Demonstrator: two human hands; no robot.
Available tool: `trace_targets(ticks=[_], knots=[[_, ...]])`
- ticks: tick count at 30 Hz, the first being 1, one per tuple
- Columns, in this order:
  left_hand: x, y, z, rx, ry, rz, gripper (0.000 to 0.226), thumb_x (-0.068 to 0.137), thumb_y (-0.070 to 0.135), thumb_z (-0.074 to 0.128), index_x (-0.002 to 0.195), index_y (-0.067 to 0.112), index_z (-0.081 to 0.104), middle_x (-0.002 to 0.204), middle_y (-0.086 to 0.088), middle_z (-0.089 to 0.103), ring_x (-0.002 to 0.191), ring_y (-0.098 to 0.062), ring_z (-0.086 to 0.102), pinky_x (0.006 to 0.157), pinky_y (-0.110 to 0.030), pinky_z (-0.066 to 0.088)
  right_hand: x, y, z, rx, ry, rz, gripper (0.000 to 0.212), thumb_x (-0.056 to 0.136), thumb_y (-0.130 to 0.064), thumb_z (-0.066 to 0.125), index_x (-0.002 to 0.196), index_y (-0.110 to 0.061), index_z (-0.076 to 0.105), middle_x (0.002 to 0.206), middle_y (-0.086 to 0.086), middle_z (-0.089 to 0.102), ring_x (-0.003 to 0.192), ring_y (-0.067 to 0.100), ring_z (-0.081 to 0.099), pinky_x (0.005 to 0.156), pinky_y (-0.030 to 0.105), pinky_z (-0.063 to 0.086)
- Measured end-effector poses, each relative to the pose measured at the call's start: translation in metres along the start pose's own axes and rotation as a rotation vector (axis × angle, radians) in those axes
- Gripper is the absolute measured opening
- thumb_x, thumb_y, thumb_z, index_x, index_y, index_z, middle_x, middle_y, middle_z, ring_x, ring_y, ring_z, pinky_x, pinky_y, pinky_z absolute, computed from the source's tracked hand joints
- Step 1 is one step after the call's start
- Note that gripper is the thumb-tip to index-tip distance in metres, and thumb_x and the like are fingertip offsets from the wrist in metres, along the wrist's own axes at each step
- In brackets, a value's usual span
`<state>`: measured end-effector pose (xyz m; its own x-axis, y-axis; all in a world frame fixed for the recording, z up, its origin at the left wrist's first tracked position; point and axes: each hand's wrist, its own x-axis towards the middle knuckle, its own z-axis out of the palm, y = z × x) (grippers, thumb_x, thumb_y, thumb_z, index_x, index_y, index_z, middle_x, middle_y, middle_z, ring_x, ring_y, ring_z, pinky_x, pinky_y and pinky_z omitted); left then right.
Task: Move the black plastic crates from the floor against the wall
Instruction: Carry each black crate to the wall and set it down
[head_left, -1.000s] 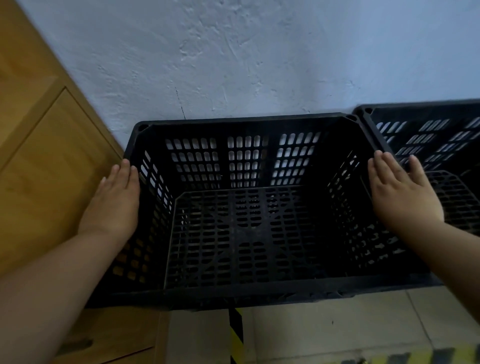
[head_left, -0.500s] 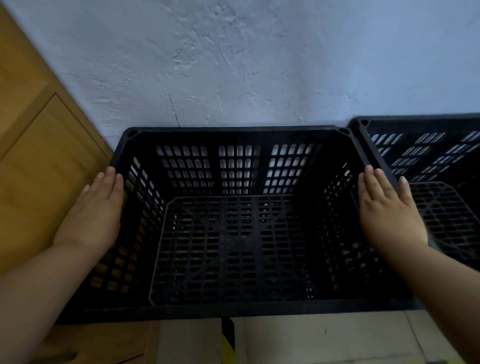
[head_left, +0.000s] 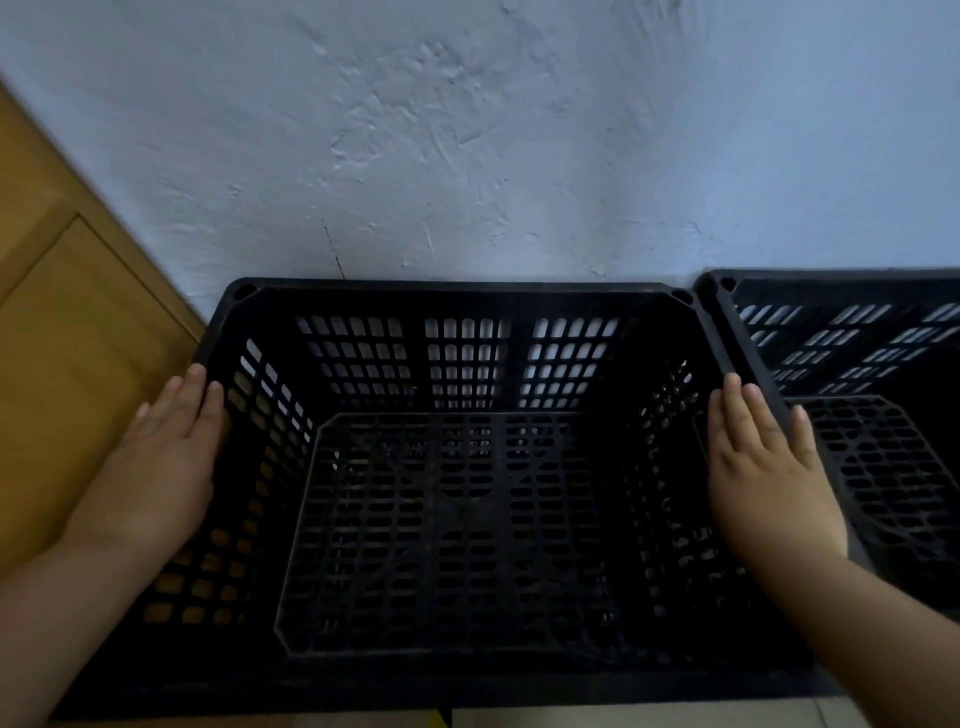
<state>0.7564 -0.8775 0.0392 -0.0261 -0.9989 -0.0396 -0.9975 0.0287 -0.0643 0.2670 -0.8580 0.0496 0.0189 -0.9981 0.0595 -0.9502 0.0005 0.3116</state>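
An empty black plastic crate with slotted walls and floor stands with its back rim against the pale blue wall. My left hand lies flat along the crate's left rim and outer side, fingers pointing at the wall. Over on the crate's right rim, my right hand rests the same way. The crate is held between both palms; the thumbs are hidden. A second black crate sits right next to it on the right, also against the wall, its rim touching the first.
A wooden cabinet stands close on the left, just beyond my left hand. A strip of light floor tile with a bit of yellow tape shows under the crate's near edge.
The view has dropped closer and the crate now fills more of the frame. Both hands stay on the same spots of the side rims. The crate remains against the wall.
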Motion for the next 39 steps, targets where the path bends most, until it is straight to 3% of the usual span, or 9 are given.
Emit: trace_targets(ticks=[2, 11, 13, 16, 18, 20, 25, 32, 39], knots=[[0.001, -0.004, 0.007, 0.025, -0.009, -0.002, 0.098, 0.055, -0.018, 0.072, 0.139, -0.007, 0.024, 0.150, -0.025, 0.021, 0.136, -0.040, 0.025, 0.107, -0.053, 0.023, -0.002, 0.000, 0.008, 0.049, 0.035, -0.006, 0.081, 0.070, 0.003, 0.060, 0.141, 0.004, 0.019, 0.155, 0.018, 0.008, 0.142, 0.023, -0.012, 0.114, 0.041, -0.018], [-0.002, 0.000, 0.004, 0.123, 0.002, -0.015, 0.099, 0.050, -0.021, 0.072, 0.138, -0.009, 0.026, 0.148, -0.027, 0.026, 0.132, -0.041, 0.033, 0.104, -0.055, 0.030, -0.004, 0.001, 0.008, 0.090, 0.046, 0.014, 0.078, 0.068, 0.007, 0.057, 0.138, 0.006, 0.025, 0.150, 0.021, 0.021, 0.142, 0.023, -0.004, 0.115, 0.041, -0.011], [-0.003, 0.004, -0.001, 0.154, -0.008, -0.012, 0.103, 0.051, -0.017, 0.073, 0.140, -0.005, 0.023, 0.149, -0.026, 0.025, 0.133, -0.040, 0.032, 0.104, -0.055, 0.032, -0.005, 0.000, -0.002, 0.066, -0.031, 0.033, 0.076, 0.076, 0.002, 0.051, 0.142, 0.001, 0.014, 0.153, 0.019, 0.006, 0.141, 0.022, -0.011, 0.112, 0.040, -0.021], [0.001, 0.001, 0.002, 0.190, -0.046, -0.045, 0.127, 0.048, 0.007, 0.084, 0.145, 0.007, 0.001, 0.156, -0.017, 0.011, 0.136, -0.037, 0.025, 0.106, -0.057, 0.031, -0.004, -0.001, -0.013, 0.072, -0.076, 0.041, 0.067, 0.093, -0.013, 0.024, 0.139, -0.010, -0.025, 0.140, 0.009, -0.041, 0.131, 0.018, -0.038, 0.090, 0.039, -0.044], [0.004, 0.009, -0.002, 0.189, -0.108, -0.062, 0.137, 0.044, 0.022, 0.087, 0.145, 0.011, -0.005, 0.156, -0.013, 0.008, 0.137, -0.038, 0.018, 0.112, -0.058, 0.021, -0.001, 0.002, -0.025, 0.114, -0.110, 0.063, 0.067, 0.094, -0.023, 0.021, 0.136, -0.016, -0.030, 0.135, 0.003, -0.045, 0.128, 0.013, -0.038, 0.086, 0.038, -0.044], [0.000, 0.049, -0.029, 0.224, -0.055, -0.091, 0.121, 0.054, 0.029, 0.082, 0.146, 0.008, 0.006, 0.156, -0.012, 0.013, 0.140, -0.033, 0.013, 0.116, -0.048, 0.002, -0.001, 0.014, -0.040, 0.198, -0.092, 0.102, 0.068, 0.094, -0.032, 0.022, 0.135, -0.018, -0.029, 0.137, -0.001, -0.042, 0.129, 0.009, -0.035, 0.093, 0.036, -0.040], [-0.003, 0.185, -0.103, 0.159, 0.036, 0.102, 0.091, 0.085, 0.040, 0.051, 0.145, 0.012, -0.011, 0.156, -0.006, -0.014, 0.145, -0.022, -0.007, 0.117, -0.038, -0.003, -0.005, 0.093, -0.064, 0.279, -0.049, 0.241, 0.063, 0.095, -0.037, 0.017, 0.143, -0.021, -0.020, 0.149, -0.004, -0.031, 0.139, 0.012, -0.024, 0.113, 0.040, -0.018], [0.028, 0.393, -0.152, -0.097, 0.143, 0.201, 0.082, 0.089, 0.038, 0.046, 0.146, 0.013, -0.007, 0.158, -0.008, -0.010, 0.145, -0.021, -0.010, 0.116, -0.037, -0.006, 0.004, 0.258, -0.026, 0.239, -0.063, 0.360, 0.066, 0.093, -0.035, 0.023, 0.144, -0.020, -0.016, 0.154, -0.001, -0.023, 0.141, 0.014, -0.020, 0.113, 0.040, -0.016], [0.055, 0.523, -0.107, 0.062, 0.019, 0.109, 0.083, 0.089, 0.044, 0.042, 0.146, 0.012, -0.009, 0.155, -0.007, -0.016, 0.145, -0.023, -0.007, 0.118, -0.038, -0.002, 0.028, 0.414, 0.054, 0.167, -0.174, 0.309, 0.068, 0.092, -0.030, 0.025, 0.135, -0.019, -0.028, 0.143, -0.003, -0.034, 0.138, 0.012, -0.025, 0.111, 0.039, -0.020]])
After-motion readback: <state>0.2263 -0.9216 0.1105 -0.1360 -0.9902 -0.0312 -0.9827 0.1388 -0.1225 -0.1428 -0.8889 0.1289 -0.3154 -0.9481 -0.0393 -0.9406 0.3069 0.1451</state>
